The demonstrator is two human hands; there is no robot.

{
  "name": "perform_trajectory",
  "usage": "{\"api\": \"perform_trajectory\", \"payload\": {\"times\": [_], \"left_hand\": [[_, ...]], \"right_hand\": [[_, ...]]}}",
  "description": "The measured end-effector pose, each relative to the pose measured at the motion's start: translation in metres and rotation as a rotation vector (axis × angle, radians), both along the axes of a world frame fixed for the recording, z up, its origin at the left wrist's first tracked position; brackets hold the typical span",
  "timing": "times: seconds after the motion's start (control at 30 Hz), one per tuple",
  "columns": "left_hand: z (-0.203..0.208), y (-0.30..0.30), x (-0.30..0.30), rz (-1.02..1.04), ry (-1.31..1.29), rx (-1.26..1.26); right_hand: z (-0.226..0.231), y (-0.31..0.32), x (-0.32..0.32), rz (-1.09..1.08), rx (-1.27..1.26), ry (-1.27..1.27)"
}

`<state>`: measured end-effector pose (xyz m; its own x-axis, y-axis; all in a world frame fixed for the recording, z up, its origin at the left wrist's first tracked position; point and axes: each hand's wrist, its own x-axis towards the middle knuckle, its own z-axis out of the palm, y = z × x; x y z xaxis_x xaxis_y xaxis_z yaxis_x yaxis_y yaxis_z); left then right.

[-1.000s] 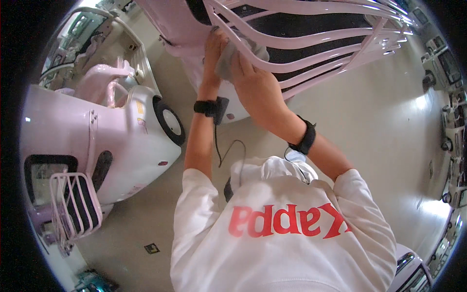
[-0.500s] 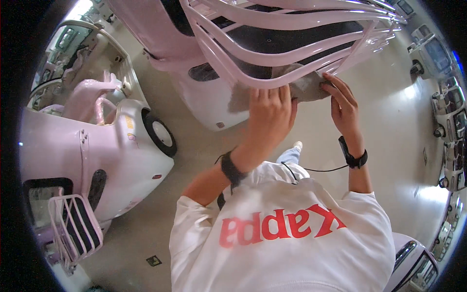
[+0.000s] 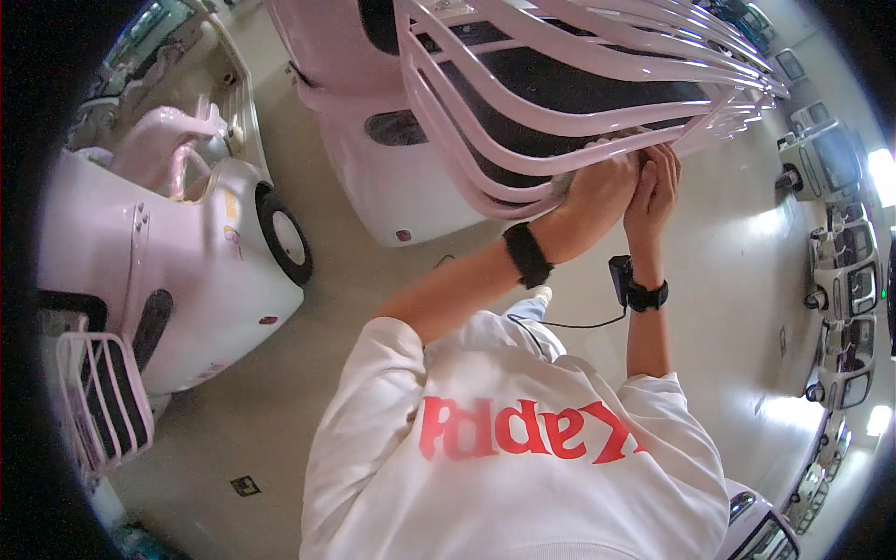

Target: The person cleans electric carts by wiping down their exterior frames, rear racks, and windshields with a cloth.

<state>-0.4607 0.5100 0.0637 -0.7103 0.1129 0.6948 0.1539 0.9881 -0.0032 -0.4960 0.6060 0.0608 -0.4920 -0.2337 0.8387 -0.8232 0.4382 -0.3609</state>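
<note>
A pink rack of curved bars (image 3: 597, 117) sticks out from the rear of a pink and white vehicle (image 3: 401, 182). My left hand (image 3: 602, 201) reaches under its lowest outer bar, fingers curled up around it and mostly hidden. A small part of a grey cloth (image 3: 562, 184) shows beside that hand, against the bar; the rest of it is out of sight. Pressed close against the left hand, my right hand (image 3: 653, 187) has its fingers bent together at the bar's outer edge. Whatever lies between those fingers is hidden.
Another pink and white vehicle (image 3: 168, 271) with a slatted rack (image 3: 105, 397) stands at the left. Several small white vehicles (image 3: 845, 271) line the right side. Part of one more pink vehicle (image 3: 761, 527) appears at the lower right. A black cable (image 3: 583, 325) hangs from my right wrist.
My left hand has moved right along the bar, up against my right hand. The grey cloth, spread between both hands before, is now mostly hidden. The view has shifted slightly.
</note>
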Motion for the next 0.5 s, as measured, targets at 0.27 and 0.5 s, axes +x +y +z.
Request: {"api": "perform_trajectory", "payload": {"times": [0.27,0.5], "left_hand": [[0.013,-0.089,0.092,-0.282,-0.044,0.188],[0.001,-0.143,0.095,-0.424,0.007,0.203]], "right_hand": [[-0.005,-0.040,0.055,0.104,0.291,0.048],[0.002,-0.082,0.086,0.167,0.281,0.070]]}}
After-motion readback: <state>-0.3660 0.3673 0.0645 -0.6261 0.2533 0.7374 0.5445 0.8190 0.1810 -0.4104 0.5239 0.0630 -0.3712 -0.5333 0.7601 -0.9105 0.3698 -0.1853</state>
